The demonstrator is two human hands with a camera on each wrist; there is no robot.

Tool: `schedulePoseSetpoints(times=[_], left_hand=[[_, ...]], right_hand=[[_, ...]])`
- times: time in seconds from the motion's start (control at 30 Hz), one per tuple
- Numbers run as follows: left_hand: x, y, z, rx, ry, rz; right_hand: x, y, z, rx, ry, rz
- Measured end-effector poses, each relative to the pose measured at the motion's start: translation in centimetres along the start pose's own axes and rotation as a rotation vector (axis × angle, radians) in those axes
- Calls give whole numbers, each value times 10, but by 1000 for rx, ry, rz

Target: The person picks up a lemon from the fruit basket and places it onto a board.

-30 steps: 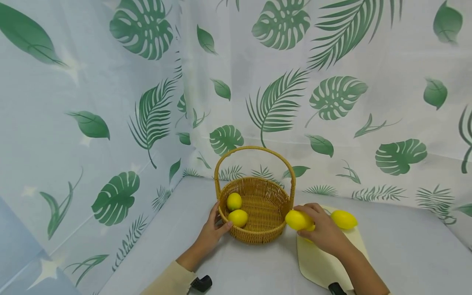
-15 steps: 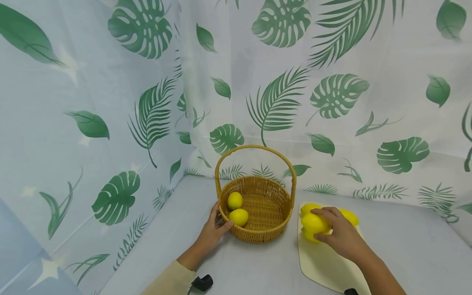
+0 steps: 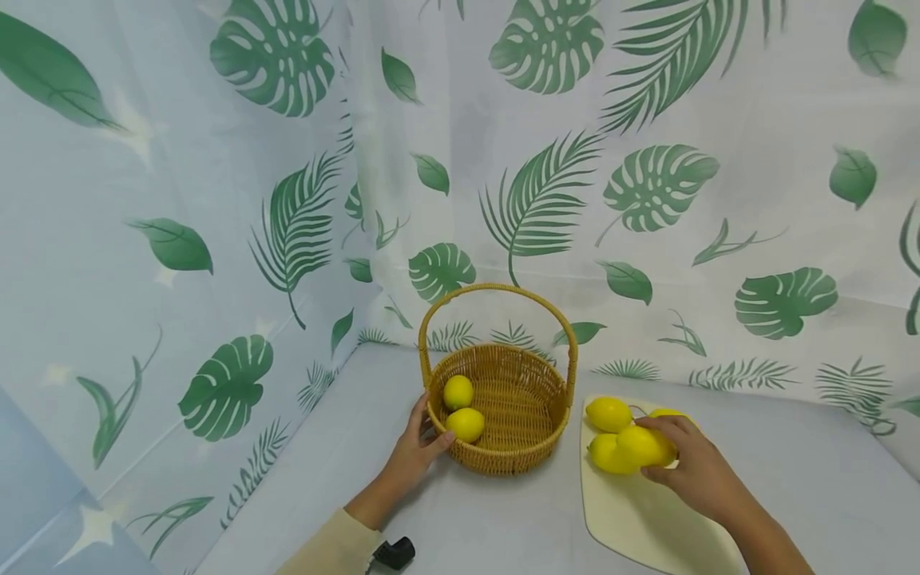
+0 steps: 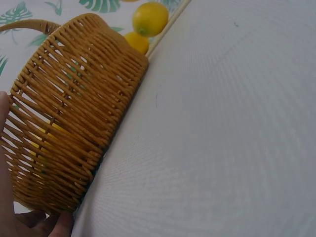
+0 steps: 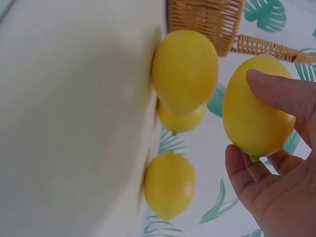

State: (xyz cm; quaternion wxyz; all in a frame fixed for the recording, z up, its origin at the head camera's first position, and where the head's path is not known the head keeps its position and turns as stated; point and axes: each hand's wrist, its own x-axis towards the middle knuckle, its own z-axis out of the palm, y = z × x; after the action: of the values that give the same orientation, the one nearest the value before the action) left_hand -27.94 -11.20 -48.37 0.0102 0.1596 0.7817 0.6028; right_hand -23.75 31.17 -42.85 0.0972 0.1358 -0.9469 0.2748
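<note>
In the head view my left hand (image 3: 414,454) grips the near left rim of a round wicker basket (image 3: 513,461), thumb over the rim. Two lemons lie inside against its left side, the rear lemon (image 3: 458,392) and the front lemon (image 3: 465,425). My right hand (image 3: 700,471) holds another lemon (image 5: 256,108) between thumb and fingers, raised above a cream cutting board (image 3: 625,519). On that board rest three more: a back-left lemon (image 3: 608,414), a front-left lemon (image 3: 607,454) and a right-hand lemon (image 3: 672,414), partly hidden by my fingers.
The basket's tall arched handle (image 3: 497,287) stands upright over its opening. A white tabletop (image 3: 496,519) lies under everything. Leaf-printed curtains (image 3: 474,144) close off the back and left side. A black strap piece (image 3: 395,553) shows by my left wrist.
My right hand has drawn back rightward from the basket's right rim to above the board, the lemon still in its grasp. The left hand and basket stay put.
</note>
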Motion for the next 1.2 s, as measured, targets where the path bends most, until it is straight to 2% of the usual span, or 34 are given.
schedulePoseSetpoints(times=[0.23, 0.67, 0.8, 1.0, 1.1, 1.2], left_hand=[[0, -2, 0, -9, -3, -11], [1, -2, -2, -7, -16, -1], [5, -13, -1, -11, 1, -4], [13, -34, 2, -13, 35, 4], [14, -35, 3, -11, 42, 19], [10, -22, 1, -17, 25, 26]], right_hand=[[-4, 12, -6, -2, -14, 65], [-3, 30, -13, 35, -88, 226], [-4, 38, -11, 42, -124, 238], [-3, 47, -9, -31, -131, 207], [-2, 52, -8, -43, -145, 222], [-2, 58, -8, -51, -162, 238]])
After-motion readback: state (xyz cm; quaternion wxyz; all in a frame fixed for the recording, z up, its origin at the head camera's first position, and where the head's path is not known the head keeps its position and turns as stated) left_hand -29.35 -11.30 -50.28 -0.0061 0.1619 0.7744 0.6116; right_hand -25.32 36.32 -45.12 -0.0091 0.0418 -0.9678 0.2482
